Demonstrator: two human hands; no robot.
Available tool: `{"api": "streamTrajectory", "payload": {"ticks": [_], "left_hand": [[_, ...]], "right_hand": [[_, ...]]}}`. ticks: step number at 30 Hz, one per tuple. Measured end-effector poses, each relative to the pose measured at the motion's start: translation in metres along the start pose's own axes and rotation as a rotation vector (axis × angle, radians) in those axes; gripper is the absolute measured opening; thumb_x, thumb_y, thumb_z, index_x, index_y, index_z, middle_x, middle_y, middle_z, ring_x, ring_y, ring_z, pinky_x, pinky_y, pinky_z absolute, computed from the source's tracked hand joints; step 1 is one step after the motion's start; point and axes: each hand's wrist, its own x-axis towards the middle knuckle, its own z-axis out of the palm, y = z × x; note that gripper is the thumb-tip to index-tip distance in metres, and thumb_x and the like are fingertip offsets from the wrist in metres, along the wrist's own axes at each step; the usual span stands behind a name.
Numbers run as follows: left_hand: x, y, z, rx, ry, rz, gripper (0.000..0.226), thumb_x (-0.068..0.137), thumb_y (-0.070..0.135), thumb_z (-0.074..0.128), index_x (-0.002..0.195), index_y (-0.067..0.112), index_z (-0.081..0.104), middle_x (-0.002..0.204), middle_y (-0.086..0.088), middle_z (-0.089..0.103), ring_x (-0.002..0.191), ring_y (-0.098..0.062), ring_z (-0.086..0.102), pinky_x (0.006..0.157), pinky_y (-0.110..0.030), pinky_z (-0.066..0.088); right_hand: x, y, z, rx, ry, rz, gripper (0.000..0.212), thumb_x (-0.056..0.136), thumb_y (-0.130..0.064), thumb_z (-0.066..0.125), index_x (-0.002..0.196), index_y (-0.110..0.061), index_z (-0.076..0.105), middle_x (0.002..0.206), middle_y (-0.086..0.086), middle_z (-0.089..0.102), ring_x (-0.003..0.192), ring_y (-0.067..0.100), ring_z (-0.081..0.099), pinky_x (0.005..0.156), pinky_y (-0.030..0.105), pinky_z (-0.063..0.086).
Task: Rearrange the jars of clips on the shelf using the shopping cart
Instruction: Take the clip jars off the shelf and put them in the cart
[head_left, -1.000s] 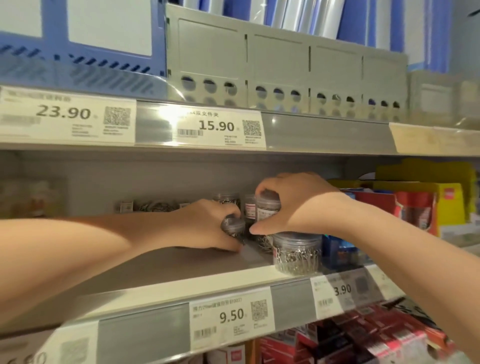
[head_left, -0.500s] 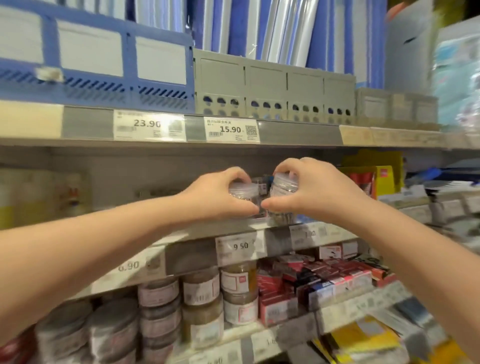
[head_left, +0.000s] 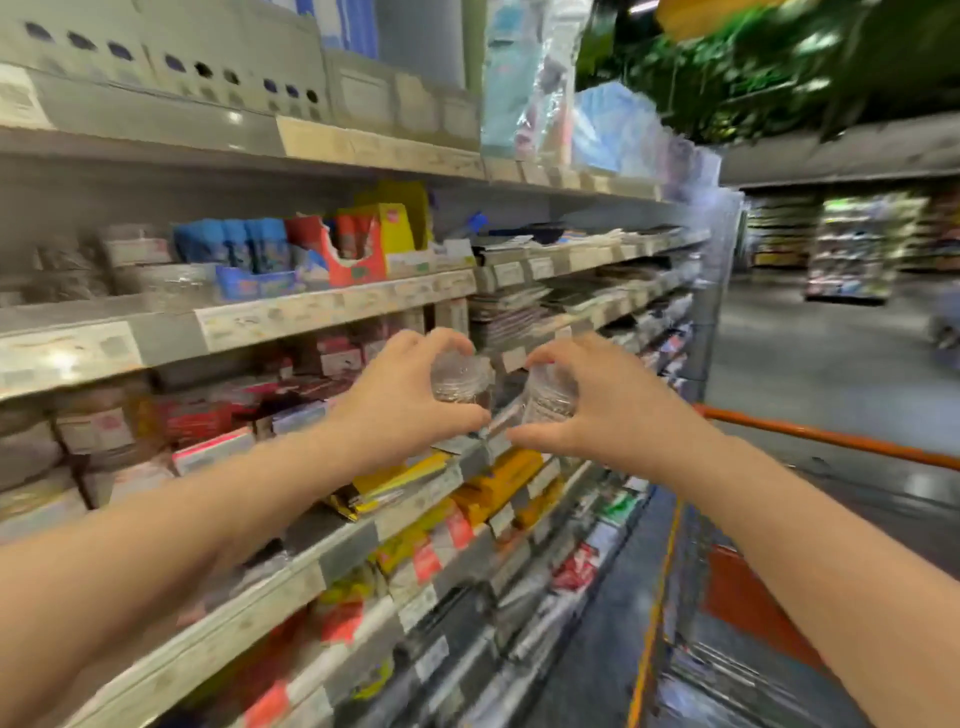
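My left hand (head_left: 400, 400) grips a small clear jar of metal clips (head_left: 460, 378), fingers over its lid and thumb under it. My right hand (head_left: 592, 410) holds a second clear jar of clips (head_left: 550, 397) the same way. Both jars hang in the air in front of the shelving, side by side and a little apart. More clear jars (head_left: 171, 283) stand blurred on the shelf (head_left: 332, 306) at the upper left. The shopping cart (head_left: 831, 439) with its orange handle bar sits at the lower right, below and right of my hands.
Stocked shelves run along the left: blue and red boxes (head_left: 311, 249) on the jar shelf, red and yellow packs below, grey file boxes (head_left: 208, 67) on top. The aisle floor (head_left: 810, 364) opens to the right, with more shelving far off. The picture is motion-blurred.
Both hands lifted a jar off the shelf and carried it down and right, away from the shelf. My view has swung right, bringing the aisle and the cart into sight.
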Motion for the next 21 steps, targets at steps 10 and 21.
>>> {"api": "streamTrajectory", "payload": {"ticks": [10, 21], "left_hand": [[0.060, 0.118, 0.300, -0.223, -0.306, 0.033, 0.063, 0.073, 0.033, 0.072, 0.128, 0.035, 0.043, 0.117, 0.002, 0.040, 0.109, -0.014, 0.042, 0.073, -0.018, 0.025], [-0.002, 0.116, 0.575, -0.171, -0.786, -0.123, 0.069, 0.072, 0.037, 0.074, 0.133, 0.023, 0.045, 0.124, -0.012, 0.037, 0.112, -0.027, 0.045, 0.093, -0.031, 0.040]], "right_hand": [[-0.121, 0.256, 0.050, 0.129, -0.041, 0.467, 0.072, 0.069, -0.042, 0.077, 0.129, -0.017, 0.047, 0.110, 0.000, 0.039, 0.107, 0.018, 0.048, 0.077, 0.015, 0.030], [-0.262, 0.412, 0.217, 0.339, -0.185, 1.033, 0.063, 0.073, -0.029, 0.077, 0.126, -0.016, 0.046, 0.118, 0.010, 0.045, 0.110, 0.025, 0.046, 0.091, 0.031, 0.041]]}}
